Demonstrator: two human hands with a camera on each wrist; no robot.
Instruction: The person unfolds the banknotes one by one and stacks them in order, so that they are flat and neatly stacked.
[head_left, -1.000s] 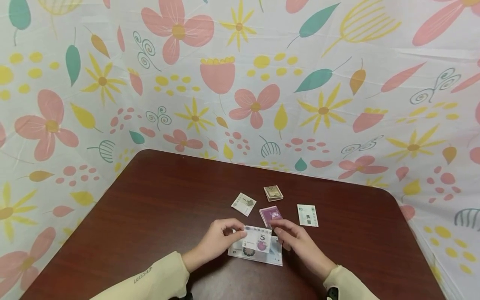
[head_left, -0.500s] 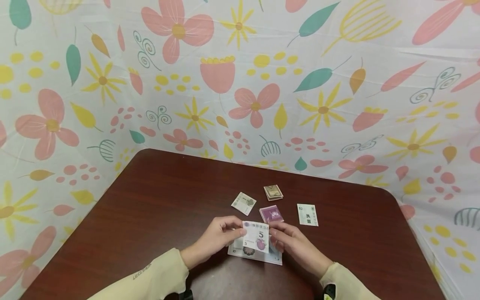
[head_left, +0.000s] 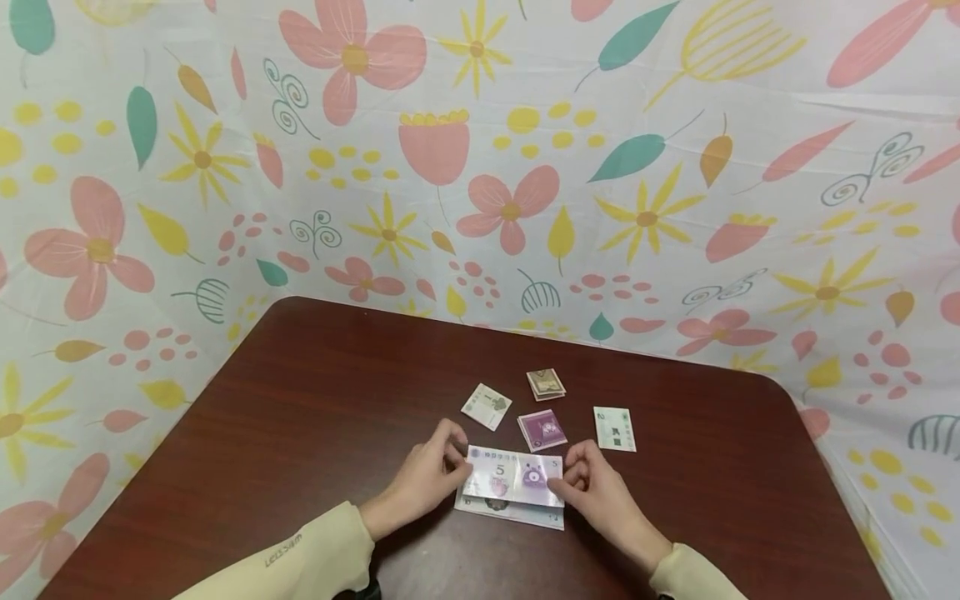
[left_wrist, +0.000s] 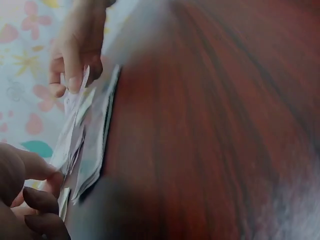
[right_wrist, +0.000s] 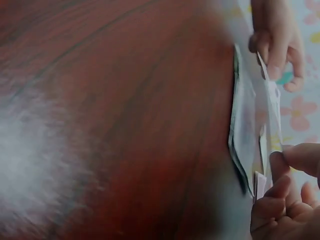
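Note:
Between my hands is an unfolded purple-and-white banknote (head_left: 517,473) marked 5, with a crease down its middle. My left hand (head_left: 423,471) pinches its left end between thumb and fingers. At the other end my right hand (head_left: 603,496) pinches the right edge, thumb on the front. Under it a larger blue-grey banknote (head_left: 517,513) lies flat, mostly covered; in the right wrist view this flat note (right_wrist: 242,120) shows below the raised one. Just behind the held note sits a folded purple banknote (head_left: 543,430).
A folded green-white note (head_left: 487,407), a folded brownish note (head_left: 546,384) and a note marked 2 (head_left: 615,429) lie farther back on the dark wooden table (head_left: 360,375). A floral cloth (head_left: 480,167) hangs behind the table.
The note marked 5 was folded in half; it has been opened out to its full width. My right hand has moved right with its end, and the left hand slightly left.

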